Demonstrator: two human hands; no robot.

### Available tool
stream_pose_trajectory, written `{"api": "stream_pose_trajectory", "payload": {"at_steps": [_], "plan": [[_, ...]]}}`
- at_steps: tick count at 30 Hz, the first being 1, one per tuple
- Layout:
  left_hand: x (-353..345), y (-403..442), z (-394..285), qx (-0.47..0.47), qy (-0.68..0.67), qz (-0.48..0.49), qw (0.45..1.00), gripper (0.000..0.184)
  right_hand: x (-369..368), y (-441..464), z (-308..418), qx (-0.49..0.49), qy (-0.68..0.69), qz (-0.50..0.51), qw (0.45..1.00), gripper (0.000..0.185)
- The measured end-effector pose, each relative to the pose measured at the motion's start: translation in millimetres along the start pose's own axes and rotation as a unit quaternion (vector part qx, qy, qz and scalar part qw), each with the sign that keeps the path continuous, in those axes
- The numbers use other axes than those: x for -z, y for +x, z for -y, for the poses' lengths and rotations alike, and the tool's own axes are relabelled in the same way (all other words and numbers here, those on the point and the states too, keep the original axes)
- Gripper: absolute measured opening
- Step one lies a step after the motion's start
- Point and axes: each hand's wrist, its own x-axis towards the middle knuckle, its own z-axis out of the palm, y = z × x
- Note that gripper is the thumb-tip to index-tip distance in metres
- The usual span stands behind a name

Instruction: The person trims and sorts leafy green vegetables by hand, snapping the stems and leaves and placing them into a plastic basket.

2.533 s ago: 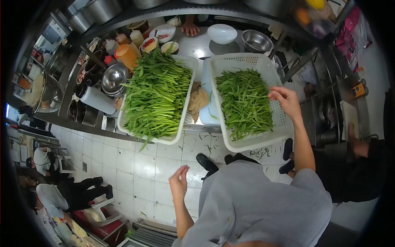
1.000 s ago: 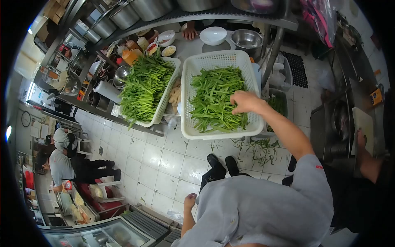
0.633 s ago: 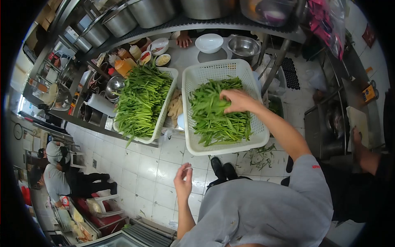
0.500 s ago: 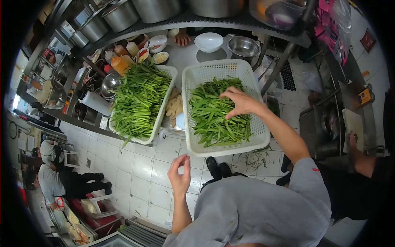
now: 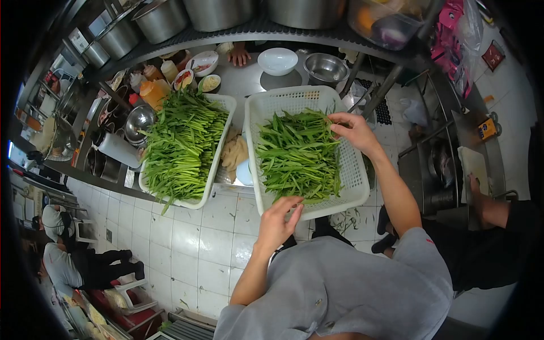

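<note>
Water spinach (image 5: 297, 156), long narrow leaves on green stems, lies in a white perforated plastic basket (image 5: 360, 190) in front of me. My right hand (image 5: 357, 133) is at the right edge of this heap, thumb and fingertips closed on some of the leaves. Over the basket's near rim, my left hand (image 5: 277, 221) has its thumb apart from its bent fingers, with nothing visible in it. A second white basket (image 5: 226, 107), to the left, holds another heap of greens (image 5: 187, 150) with stems lined up.
Between the baskets are beige, ginger-like pieces (image 5: 233, 153). Behind stand a white bowl (image 5: 277, 61), a steel bowl (image 5: 326, 69) and sauce bottles (image 5: 152, 93). A shelf with pots (image 5: 218, 14) overhangs the counter. Another person's hand (image 5: 239, 55) rests beyond; a person stands at right.
My right hand has moved from above the greens to their right edge, its fingers closing. My left hand has risen from below the basket to its near rim.
</note>
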Motion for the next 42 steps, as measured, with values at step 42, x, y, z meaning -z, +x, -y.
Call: {"api": "stream_pose_trajectory", "payload": {"at_steps": [42], "plan": [[-56.2,160.3,20.8,-0.067,0.340,0.063,0.936,0.025,135.7,-126.0,-169.3,-0.057,-0.371,-0.290,0.880,0.033]]}}
